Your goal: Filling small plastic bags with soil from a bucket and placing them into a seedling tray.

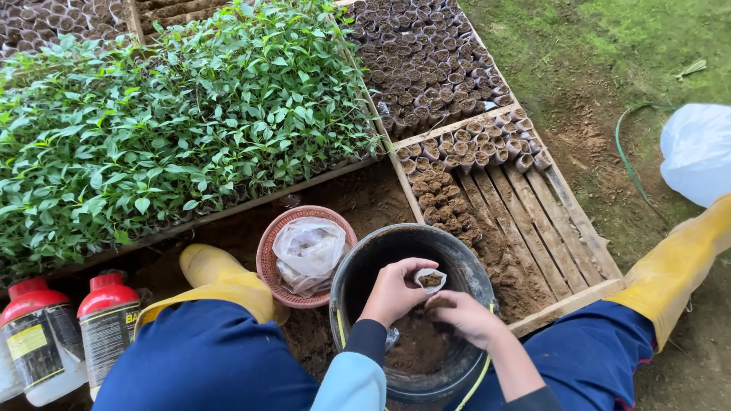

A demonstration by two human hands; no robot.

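Seedling bag held mouth-up over the black bucket
Left hand pinches its rim in a clenched grip so it stays open; right hand, just below, cups soil in a closed grip, ready to fill

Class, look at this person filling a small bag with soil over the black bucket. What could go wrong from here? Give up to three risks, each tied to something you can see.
1. The small bag is pinched at its rim by the left hand; it might slip or fold and spill soil.
2. The right hand scoops near the bucket rim, so soil may fall outside.
3. The pink basket sits close by the knee and could be knocked.
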